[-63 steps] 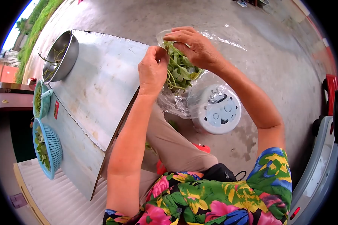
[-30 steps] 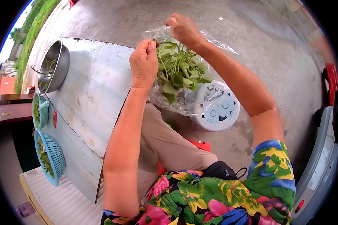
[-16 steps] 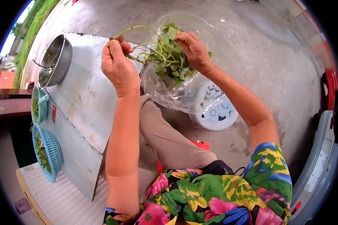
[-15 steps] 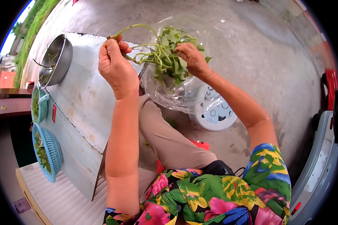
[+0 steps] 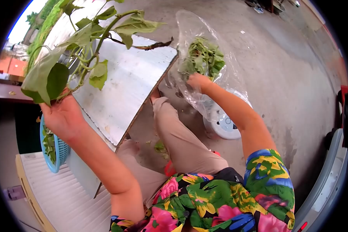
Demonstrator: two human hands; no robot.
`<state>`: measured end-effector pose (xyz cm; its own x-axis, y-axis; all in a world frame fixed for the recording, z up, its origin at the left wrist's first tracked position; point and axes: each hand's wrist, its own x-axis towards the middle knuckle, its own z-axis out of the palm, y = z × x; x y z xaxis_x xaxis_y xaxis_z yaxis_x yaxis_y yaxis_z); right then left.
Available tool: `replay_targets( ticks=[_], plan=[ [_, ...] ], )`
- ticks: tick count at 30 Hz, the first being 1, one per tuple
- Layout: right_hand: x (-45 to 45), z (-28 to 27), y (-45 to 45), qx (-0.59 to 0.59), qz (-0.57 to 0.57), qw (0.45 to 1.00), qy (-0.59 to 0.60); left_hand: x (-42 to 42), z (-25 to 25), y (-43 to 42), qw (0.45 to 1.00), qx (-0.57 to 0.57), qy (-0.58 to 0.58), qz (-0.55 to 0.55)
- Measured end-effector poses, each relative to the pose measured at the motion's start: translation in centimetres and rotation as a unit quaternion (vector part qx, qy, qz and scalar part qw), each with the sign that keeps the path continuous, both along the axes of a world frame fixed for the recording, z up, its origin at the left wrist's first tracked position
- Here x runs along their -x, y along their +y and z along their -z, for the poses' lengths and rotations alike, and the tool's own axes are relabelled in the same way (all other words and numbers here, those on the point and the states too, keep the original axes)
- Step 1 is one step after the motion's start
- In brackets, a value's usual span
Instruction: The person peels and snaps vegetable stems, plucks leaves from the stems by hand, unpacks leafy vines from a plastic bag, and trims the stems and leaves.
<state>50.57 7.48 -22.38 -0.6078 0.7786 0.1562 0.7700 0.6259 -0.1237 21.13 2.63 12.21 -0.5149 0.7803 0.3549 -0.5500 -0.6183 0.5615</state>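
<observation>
Clock faces taken from the middle of the view. At 8 o'clock, a blue basket (image 5: 62, 150), tilted in view, with loose leaves (image 5: 49, 146) inside. At 9, left hand (image 5: 65, 118), palm up, fingers closed on the lower part of a leafy vine (image 5: 101, 40); a broad leaf hides some fingertips. The vine rises toward 10 and 11 o'clock, leaves on, curling side stems, a dark broken-looking end pointing right. It hangs over the tabletop (image 5: 121, 87), between 10 and 11.

Scraps of green (image 5: 161, 147) on the floor near 7 o'clock, beside the trouser leg (image 5: 185, 145).

At 1 o'clock, right hand (image 5: 199, 82) against the clear bag (image 5: 232, 67) and the bunched greens (image 5: 205, 58) in it; fingers mostly hidden, so cannot tell whether they grip. Bag's lower end reaches the pale stool (image 5: 225, 129), near 3.

Progress, as judged: part way. Some leaves are loose in the basket; the vine in hand is leafy and whole-looking, and a fair bunch remains in the bag. Amount already handled: cannot tell.
</observation>
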Motion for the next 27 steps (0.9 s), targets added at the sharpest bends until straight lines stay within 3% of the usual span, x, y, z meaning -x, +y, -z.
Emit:
replay_targets(
  ticks=[1, 3, 7, 9, 13, 14, 16, 19, 21, 27],
  plan=[
    [0.5, 0.3, -0.2, 0.021, 0.010, 1.000, -0.011, 2.3, 0.7, 0.2, 0.999, 0.030, -0.022, -0.013],
    [0.9, -2.2, -0.7, 0.048, -0.028, 0.997, 0.061, 7.6, 2.3, -0.3, 0.987, -0.006, -0.103, 0.124],
    [-0.5, -7.2, -3.2, -0.006, -0.064, 0.984, 0.169, 9.9, 4.3, -2.1, 0.992, 0.049, -0.089, 0.069],
    [-1.2, -7.9, -3.9, -0.003, -0.020, 0.988, 0.154, 11.8, 5.9, -3.0, 0.983, 0.023, -0.135, 0.121],
    [-2.1, -11.9, -6.5, -0.006, 0.118, 0.972, 0.203, 13.5, 6.7, -5.0, 0.975, 0.063, -0.200, 0.072],
    [-1.6, -13.5, -7.1, -0.010, 0.106, 0.975, 0.193, 14.8, 7.9, -5.0, 0.978, 0.043, -0.191, 0.070],
    [0.6, -16.3, -8.4, 0.021, 0.168, 0.939, 0.301, 15.4, 7.7, -6.0, 0.976, 0.057, -0.204, 0.056],
    [6.1, -18.2, -9.8, 0.045, 0.102, 0.921, 0.374, 16.9, 8.8, -6.7, 0.968, 0.038, -0.239, 0.067],
    [10.6, -19.6, -10.4, 0.038, 0.030, 0.925, 0.377, 18.7, 10.5, -6.4, 0.931, -0.058, -0.242, 0.267],
    [21.4, -22.6, -11.8, 0.099, -0.100, 0.901, 0.411, 20.1, 10.9, -8.4, 0.926, -0.056, -0.256, 0.272]
  ],
)
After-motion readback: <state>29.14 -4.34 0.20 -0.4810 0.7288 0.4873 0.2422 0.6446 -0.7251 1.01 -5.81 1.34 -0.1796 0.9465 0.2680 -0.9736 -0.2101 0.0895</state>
